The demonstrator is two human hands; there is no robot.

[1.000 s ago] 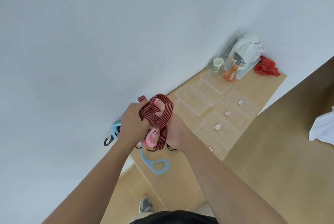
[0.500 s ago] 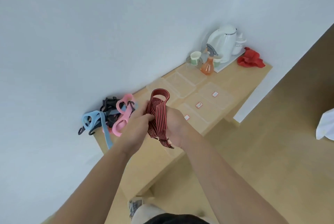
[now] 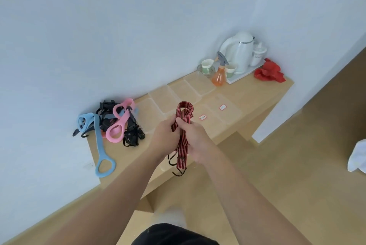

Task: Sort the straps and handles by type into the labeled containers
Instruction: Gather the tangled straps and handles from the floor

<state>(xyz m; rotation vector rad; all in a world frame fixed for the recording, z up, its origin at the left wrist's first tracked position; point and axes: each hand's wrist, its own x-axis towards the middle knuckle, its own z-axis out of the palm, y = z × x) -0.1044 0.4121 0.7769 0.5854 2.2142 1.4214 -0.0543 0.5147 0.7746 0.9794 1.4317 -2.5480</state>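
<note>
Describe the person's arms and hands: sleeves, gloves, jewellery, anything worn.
Left hand and right hand are bare: no gloves, rings or watch visible. The left forearm and right forearm are uncovered, no sleeve in frame. The only clothing in view is a black garment at the bottom edge.

A plain, pale bluish wall [image 3: 118,27] backs a light wooden surface [image 3: 257,94] set in a corner, above a tan floor [image 3: 297,185] under soft, even light.

Likely a home or guest room: white kettle [image 3: 240,52] on a tray [image 3: 238,80], paper cups [image 3: 207,65], orange spray bottle [image 3: 219,76], pale wooden worktop [image 3: 257,91] against a bare white wall [image 3: 118,27].
</note>
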